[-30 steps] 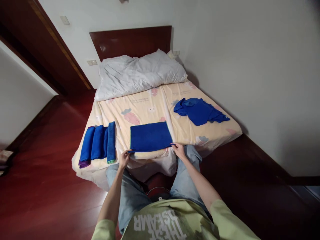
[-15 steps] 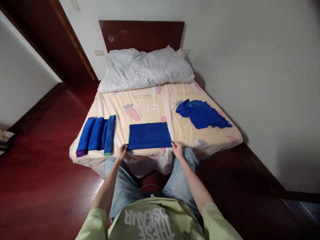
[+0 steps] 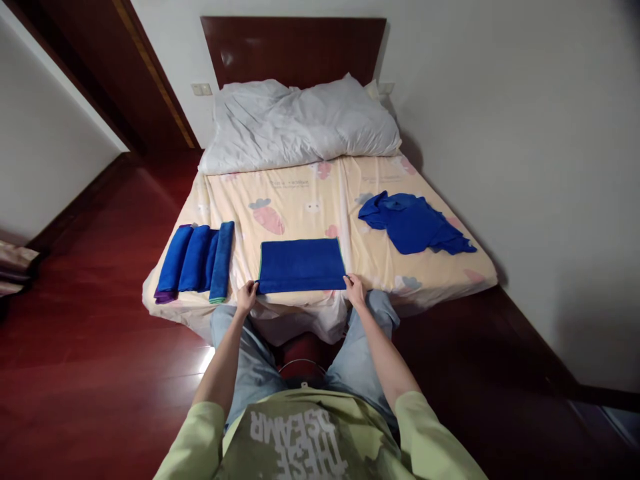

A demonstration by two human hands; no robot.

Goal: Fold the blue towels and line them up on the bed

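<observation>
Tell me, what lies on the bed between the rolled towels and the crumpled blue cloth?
A flat folded blue towel, with both hands at its near corners, in the head view.

Dim indoor light falls evenly on the bed (image 3: 320,200), with a glare patch on the floor (image 3: 206,359), dark vignetted corners and wide-angle bending at the edges; focus stays sharp throughout.
</observation>
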